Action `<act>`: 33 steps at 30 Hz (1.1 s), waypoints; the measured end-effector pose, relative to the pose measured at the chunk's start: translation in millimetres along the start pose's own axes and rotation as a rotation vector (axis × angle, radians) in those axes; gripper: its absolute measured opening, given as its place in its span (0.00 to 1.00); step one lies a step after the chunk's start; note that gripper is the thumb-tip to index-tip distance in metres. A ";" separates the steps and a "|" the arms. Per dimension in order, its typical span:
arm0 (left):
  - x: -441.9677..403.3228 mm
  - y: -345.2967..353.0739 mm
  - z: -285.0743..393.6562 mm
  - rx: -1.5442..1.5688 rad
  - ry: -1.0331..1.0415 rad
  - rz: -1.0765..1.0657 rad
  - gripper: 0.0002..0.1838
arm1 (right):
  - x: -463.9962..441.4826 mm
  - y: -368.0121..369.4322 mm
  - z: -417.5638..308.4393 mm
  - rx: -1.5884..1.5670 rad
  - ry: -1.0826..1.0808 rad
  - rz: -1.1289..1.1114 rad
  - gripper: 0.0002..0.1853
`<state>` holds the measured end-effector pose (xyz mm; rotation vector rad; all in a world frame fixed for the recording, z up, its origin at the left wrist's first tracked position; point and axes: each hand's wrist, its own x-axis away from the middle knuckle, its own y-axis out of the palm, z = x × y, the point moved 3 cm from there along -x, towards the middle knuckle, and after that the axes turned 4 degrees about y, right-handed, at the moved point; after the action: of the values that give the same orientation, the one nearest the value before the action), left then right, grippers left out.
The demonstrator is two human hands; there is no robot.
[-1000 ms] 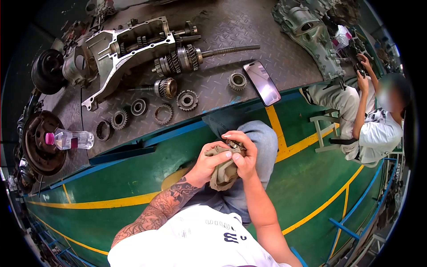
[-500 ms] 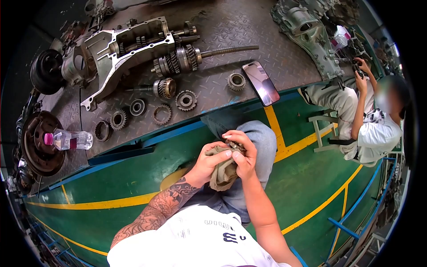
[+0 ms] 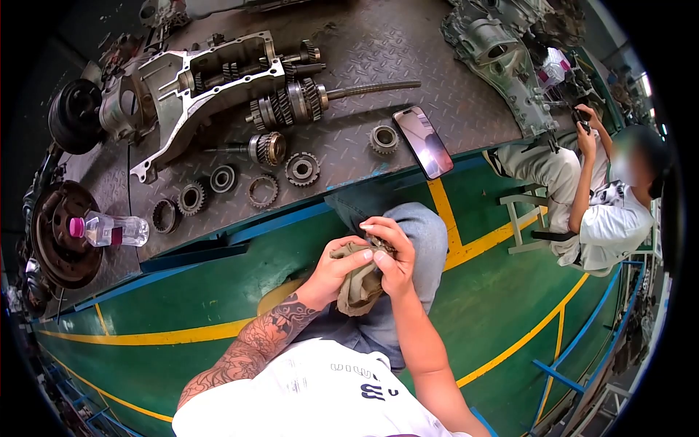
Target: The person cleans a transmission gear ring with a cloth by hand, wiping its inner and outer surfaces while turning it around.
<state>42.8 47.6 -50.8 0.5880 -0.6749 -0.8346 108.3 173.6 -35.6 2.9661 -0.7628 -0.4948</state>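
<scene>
My left hand (image 3: 336,269) is closed on a grey-brown cloth (image 3: 358,291), its thumb pressing the top of the fabric. My right hand (image 3: 393,258) grips a small metal part (image 3: 380,245), mostly hidden by the fingers and the cloth. Both hands meet above my lap, thumbs close together. On the bench beyond them lie a ring gear (image 3: 263,191), a toothed hub (image 3: 302,169), a small gear (image 3: 383,139) and a phone (image 3: 423,143).
The metal bench (image 3: 349,156) holds an open gearbox housing (image 3: 191,102), a gear shaft (image 3: 291,105), a plastic bottle (image 3: 116,229) and a rusty drum (image 3: 65,244). At right, a seated person (image 3: 619,197) holds a dark object near another housing (image 3: 502,65).
The view has shifted slightly, so the bench and its parts sit a little further left. My hands keep their hold on the cloth and part, with only small finger movement.
</scene>
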 end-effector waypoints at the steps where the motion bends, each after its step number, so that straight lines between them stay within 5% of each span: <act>1: -0.5 -0.2 -0.2 0.018 0.002 -0.006 0.09 | 0.3 0.2 0.2 -0.001 0.006 0.005 0.22; 33: -4.1 -2.4 17.7 -0.416 0.266 0.098 0.11 | -0.5 7.4 1.0 0.042 0.188 0.017 0.31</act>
<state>26.7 46.0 -42.2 0.2779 -0.2719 -0.7601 104.1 167.3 -35.5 2.9855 -0.7862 -0.1969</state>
